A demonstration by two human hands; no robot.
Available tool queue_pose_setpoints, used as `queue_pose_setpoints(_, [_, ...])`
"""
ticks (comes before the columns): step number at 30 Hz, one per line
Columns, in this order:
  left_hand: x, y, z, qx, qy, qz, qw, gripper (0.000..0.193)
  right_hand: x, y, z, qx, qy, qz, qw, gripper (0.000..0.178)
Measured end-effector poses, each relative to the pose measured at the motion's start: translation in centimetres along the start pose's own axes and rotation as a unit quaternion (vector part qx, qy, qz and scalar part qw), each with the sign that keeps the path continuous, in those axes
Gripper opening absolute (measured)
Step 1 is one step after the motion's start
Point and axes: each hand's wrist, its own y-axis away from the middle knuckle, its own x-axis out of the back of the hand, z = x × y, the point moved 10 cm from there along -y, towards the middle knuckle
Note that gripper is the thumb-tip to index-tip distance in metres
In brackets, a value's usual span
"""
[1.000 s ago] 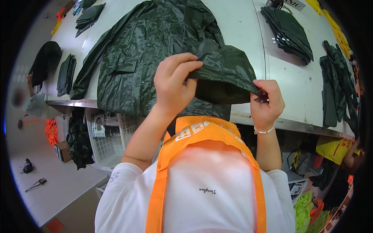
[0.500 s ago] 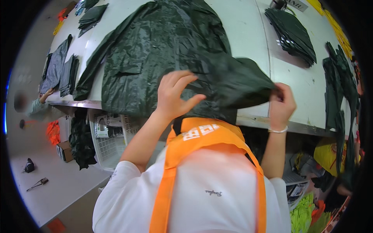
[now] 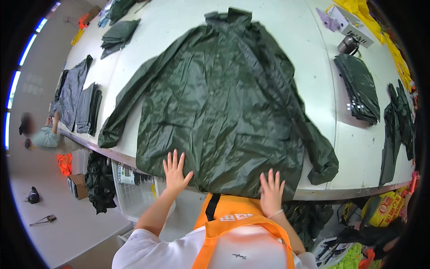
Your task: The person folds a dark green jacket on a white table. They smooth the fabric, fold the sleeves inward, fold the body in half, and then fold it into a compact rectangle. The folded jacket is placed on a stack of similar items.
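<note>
A dark green rain jacket (image 3: 215, 103) lies spread on the white table, its collar at the far side and its hem by the near edge. Both sleeves stretch out to the sides, angled down toward me. My left hand (image 3: 176, 172) rests flat near the hem on the left, fingers spread. On the right part of the hem lies my right hand (image 3: 271, 193), its fingers also stretched out and touching the fabric. Neither hand grips anything.
Folded dark green garments (image 3: 358, 89) are stacked at the right beside a metal flask (image 3: 348, 45) and a white box (image 3: 354, 27). More folded garments (image 3: 120, 38) lie at the far left. A white plastic basket (image 3: 134, 195) stands below the table edge. A co-worker (image 3: 47, 136) is at the left.
My right hand has let go of the right sleeve, which now lies on the table. Both hands have moved down to the hem and lie flat. More of the jacket is in view.
</note>
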Motion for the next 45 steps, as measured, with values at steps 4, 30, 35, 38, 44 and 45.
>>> queue_pose_setpoints(4, [0.8,-10.5,1.0,-0.007,0.002,0.036,0.999,0.077,3.3,-9.9,0.9,-0.007,0.093,0.075,0.993,0.057])
queue_pose_setpoints(30, [2.1,-12.1,11.0,-0.404,0.135,-0.023,0.905,0.067,2.3,-12.4,-5.1,-0.011,-0.177,0.121,0.977,0.027])
queue_pose_setpoints(35, [2.1,-9.0,11.7,-0.388,0.285,-0.053,0.875,0.022,-0.7,-8.3,-6.8,-0.053,-0.36,0.067,0.929,0.022])
queue_pose_setpoints(38, [3.8,-10.4,12.2,-0.305,0.331,-0.058,0.891,0.009,2.5,-7.3,-10.3,0.024,-0.411,0.117,0.904,0.02])
queue_pose_setpoints(44, [4.5,-12.4,13.1,-0.26,0.399,-0.078,0.876,0.013,1.3,-9.1,-7.6,-0.086,-0.509,0.113,0.849,0.016])
queue_pose_setpoints(45, [4.3,-12.5,12.9,-0.254,0.409,-0.086,0.872,0.014,0.7,-9.3,-7.4,-0.095,-0.539,0.092,0.832,0.018])
